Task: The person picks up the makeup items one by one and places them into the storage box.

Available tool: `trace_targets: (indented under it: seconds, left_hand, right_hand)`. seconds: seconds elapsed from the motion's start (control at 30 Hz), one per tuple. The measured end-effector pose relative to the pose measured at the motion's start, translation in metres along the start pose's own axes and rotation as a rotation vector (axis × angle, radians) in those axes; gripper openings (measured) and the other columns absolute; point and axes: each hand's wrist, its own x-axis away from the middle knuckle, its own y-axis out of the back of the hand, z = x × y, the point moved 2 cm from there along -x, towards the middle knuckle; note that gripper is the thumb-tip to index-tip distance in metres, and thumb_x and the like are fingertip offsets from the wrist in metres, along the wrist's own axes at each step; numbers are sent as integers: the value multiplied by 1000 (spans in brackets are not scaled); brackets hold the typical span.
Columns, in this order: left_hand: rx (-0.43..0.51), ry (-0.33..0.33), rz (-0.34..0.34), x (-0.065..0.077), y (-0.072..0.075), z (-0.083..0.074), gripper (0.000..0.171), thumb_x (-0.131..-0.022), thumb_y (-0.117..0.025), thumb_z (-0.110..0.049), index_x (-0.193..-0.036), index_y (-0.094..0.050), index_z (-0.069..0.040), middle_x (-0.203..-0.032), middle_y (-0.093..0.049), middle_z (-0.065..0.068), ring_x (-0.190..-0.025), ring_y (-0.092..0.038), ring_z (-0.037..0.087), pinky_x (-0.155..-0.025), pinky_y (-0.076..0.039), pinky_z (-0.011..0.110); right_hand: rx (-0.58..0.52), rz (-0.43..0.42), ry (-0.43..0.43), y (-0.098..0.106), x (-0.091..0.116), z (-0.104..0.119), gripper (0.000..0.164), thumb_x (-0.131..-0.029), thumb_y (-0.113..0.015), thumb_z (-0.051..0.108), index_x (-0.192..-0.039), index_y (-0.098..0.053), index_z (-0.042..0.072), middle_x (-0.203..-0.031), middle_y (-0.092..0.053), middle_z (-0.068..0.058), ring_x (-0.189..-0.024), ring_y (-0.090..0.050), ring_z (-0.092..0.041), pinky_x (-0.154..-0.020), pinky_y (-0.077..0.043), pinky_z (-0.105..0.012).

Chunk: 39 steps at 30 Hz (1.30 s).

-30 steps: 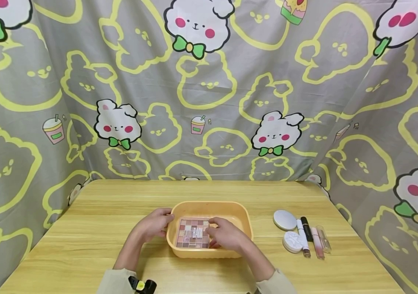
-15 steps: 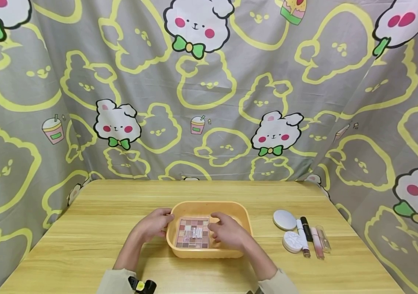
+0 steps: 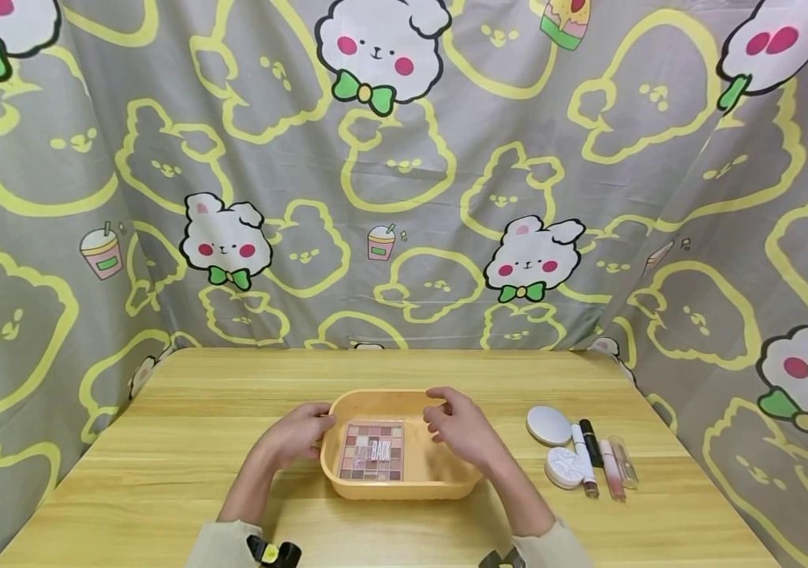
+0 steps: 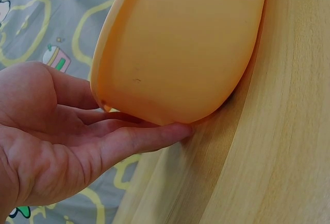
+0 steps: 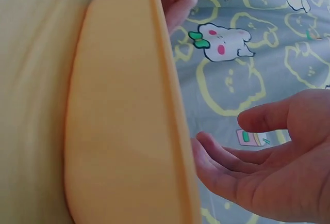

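Observation:
An orange plastic bin [image 3: 404, 491] stands on the table, its near outer wall filling much of both wrist views. Inside, on its left half, lies an eyeshadow palette [image 3: 372, 452] with many small squares and the word BACK on its lid. My left hand [image 3: 299, 434] holds the bin's left end, fingers at the rim and thumb along the outer wall in the left wrist view. My right hand [image 3: 462, 430] hovers over the bin's right side, fingers loosely bent and nothing in them; the right wrist view shows it just beyond the rim.
Right of the bin lie a silver round compact [image 3: 549, 426], a white patterned compact [image 3: 565, 468], a white-capped tube [image 3: 585, 461], a black tube [image 3: 592, 443], a pink lip gloss [image 3: 613, 470] and a clear case [image 3: 624, 462]. A patterned curtain [image 3: 418, 229] encloses the wooden table [image 3: 233, 386].
My right hand has let go of the palette's right edge and moved up and right over the bin's right side. The palette and my left hand have stayed in place.

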Motion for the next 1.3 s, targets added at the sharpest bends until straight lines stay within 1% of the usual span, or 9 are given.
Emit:
trace_targets:
  seconds: [0.17, 0.37, 0.53, 0.77, 0.9, 1.0, 1.1, 1.3]
  left_hand:
    - [8, -5, 7, 1, 0, 0, 46, -107, -38, -12, -146, -41, 13, -131, -60, 29, -117, -63, 39, -84, -60, 50]
    - [16, -9, 20, 1, 0, 2, 46, -107, -38, -11, -146, -40, 14, -131, -60, 29, -117, -63, 39, -84, -60, 50]
    - [12, -11, 17, 0, 1, 3, 46, -107, -38, -12, -146, -40, 13, -131, -60, 29, -117, -63, 38, -84, -60, 50]
    - [7, -9, 25, 1, 1, 3, 46, -108, -38, -12, -147, -40, 12, -131, -61, 28, -118, -63, 37, -84, -60, 49]
    - [2, -4, 10, 0, 0, 2, 46, -108, -38, -13, -147, -40, 12, -132, -60, 28, -118, -63, 38, -84, -60, 50]
    - [-3, 2, -4, 0, 0, 2, 47, -108, -39, -13, -147, -41, 12, -133, -60, 28, -120, -62, 39, -85, -60, 50]
    - [-6, 7, -10, 0, 0, 1, 47, -108, -40, -14, -147, -40, 12, -135, -59, 28, -121, -62, 40, -85, -60, 51]
    - [-6, 7, -9, 0, 0, 1, 47, -108, -40, -14, -147, -40, 12, -135, -58, 28, -121, -61, 39, -85, -60, 50]
  right_hand:
    - [12, -60, -1, 12, 0, 2, 39, -101, -55, 10, -138, -55, -4, -98, -69, -13, -89, -66, -26, -78, -61, -41]
    - [53, -124, 4, 22, -1, 4, 37, -100, -56, 9, -135, -58, -3, -97, -71, -13, -88, -67, -25, -79, -61, -42]
    - [110, -149, -4, 27, -1, 3, 36, -101, -56, 13, -135, -60, 1, -98, -71, -10, -88, -67, -19, -80, -61, -40]
    - [166, -176, -5, 34, 0, 1, 30, -101, -57, 14, -128, -66, 5, -100, -73, -9, -86, -67, -18, -75, -58, -33]
    - [202, -189, -12, 40, 1, 0, 32, -102, -56, 16, -130, -66, 7, -102, -72, -10, -87, -66, -19, -72, -54, -32]
    - [237, -201, -8, 44, 1, 0, 33, -102, -55, 17, -132, -65, 7, -106, -72, -12, -92, -67, -22, -74, -53, -34]
    - [261, -210, -9, 48, 0, -1, 34, -102, -54, 17, -133, -65, 7, -110, -72, -14, -97, -67, -23, -79, -54, -38]
    - [285, -235, -9, 56, -1, -2, 34, -102, -54, 18, -132, -65, 6, -109, -73, -13, -99, -67, -25, -81, -54, -40]
